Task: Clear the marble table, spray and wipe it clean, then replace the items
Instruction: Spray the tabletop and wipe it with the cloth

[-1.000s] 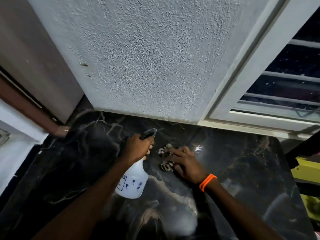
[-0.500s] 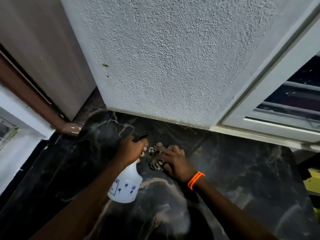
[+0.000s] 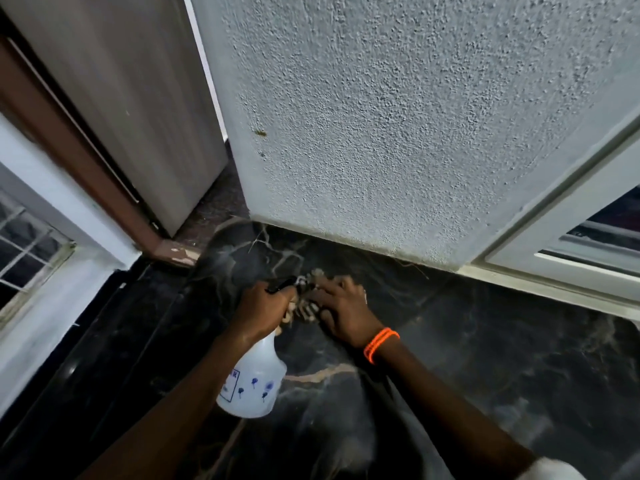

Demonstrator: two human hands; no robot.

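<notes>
The black marble table [image 3: 485,362] with pale veins fills the lower part of the view. My left hand [image 3: 261,311] grips the neck of a white spray bottle [image 3: 251,386] with blue flower marks, its black trigger pointing toward the wall. My right hand [image 3: 343,310], with an orange band on the wrist, presses a striped cloth [image 3: 306,308] flat on the marble beside the bottle's nozzle. Most of the cloth is hidden under the fingers.
A rough white wall [image 3: 398,133] rises right behind the table. A white window frame [image 3: 571,258] runs along the right. A brown door frame [image 3: 104,188] and a grey door [image 3: 131,98] stand at the left, with another window [image 3: 24,251] at far left.
Both hands have shifted left along the table toward its back left corner, the cloth sliding with the right hand. The view has turned left and shows more of the door.
</notes>
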